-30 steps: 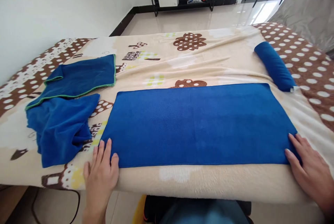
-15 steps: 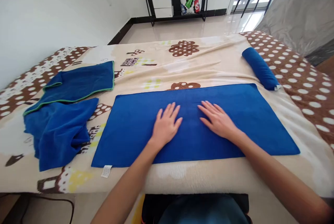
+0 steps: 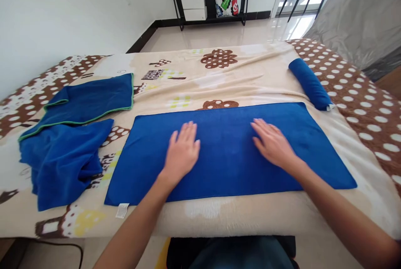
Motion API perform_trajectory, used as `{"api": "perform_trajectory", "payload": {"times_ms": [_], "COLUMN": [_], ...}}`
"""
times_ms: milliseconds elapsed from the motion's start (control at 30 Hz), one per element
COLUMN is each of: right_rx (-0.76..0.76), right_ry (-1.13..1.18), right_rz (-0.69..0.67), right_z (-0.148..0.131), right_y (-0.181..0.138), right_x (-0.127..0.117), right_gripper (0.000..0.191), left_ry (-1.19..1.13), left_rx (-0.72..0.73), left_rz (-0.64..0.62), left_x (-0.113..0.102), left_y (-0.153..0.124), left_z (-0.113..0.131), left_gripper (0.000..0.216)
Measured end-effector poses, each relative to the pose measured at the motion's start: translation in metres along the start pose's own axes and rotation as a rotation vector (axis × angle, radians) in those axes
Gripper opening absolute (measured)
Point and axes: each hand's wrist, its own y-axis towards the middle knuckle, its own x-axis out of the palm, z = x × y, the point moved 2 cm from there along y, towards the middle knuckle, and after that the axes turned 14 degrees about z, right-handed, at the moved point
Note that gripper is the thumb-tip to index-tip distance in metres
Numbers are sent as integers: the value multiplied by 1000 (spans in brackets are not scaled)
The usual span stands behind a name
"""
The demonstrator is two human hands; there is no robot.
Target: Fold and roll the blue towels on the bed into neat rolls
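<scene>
A blue towel (image 3: pixel 224 156) lies spread out flat in front of me, its white label (image 3: pixel 122 210) sticking out at the near left corner. On the left half of the towel rests my left hand (image 3: pixel 182 152), palm down with the fingers stretched out. My right hand (image 3: pixel 272 141) is over the right half, also palm down and open, fingers extended. Neither hand grips the cloth. A rolled blue towel (image 3: pixel 310 83) sits beyond the far right corner. To the left are a crumpled blue towel (image 3: pixel 64 160) and a darker blue towel with green edging (image 3: pixel 97 95), partly overlapping.
Everything lies on a beige patterned blanket (image 3: pixel 250 70) with brown polka-dot borders. Beyond its far edge, a black shelf (image 3: pixel 213 19) holds white boxes (image 3: pixel 193 6) and a printed bag (image 3: pixel 228 1). A black cable (image 3: pixel 70 244) runs below the near left edge.
My hands have slid apart over the towel, the left one leftward and the right one rightward. The view has shifted slightly; the other towels stay put.
</scene>
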Motion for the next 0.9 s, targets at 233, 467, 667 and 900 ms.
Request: {"api": "perform_trajectory", "payload": {"times_ms": [233,467,667,900], "right_rx": [-86,195,304,323], "right_ry": [74,-65,-181,-197], "right_rz": [-87,-64,-73,-35], "right_z": [-20,162,195,185], "right_y": [64,15,-1,6], "right_x": [54,10,16,15], "right_gripper": [56,61,63,65], "left_ry": [-67,125,170,166], "left_rx": [41,-298,-386,-368], "left_rz": [-61,-5,41,44], "left_x": [47,31,41,33], "left_y": [58,19,6,15], "left_z": [11,-191,-228,-215], "left_gripper": [58,62,62,63]}}
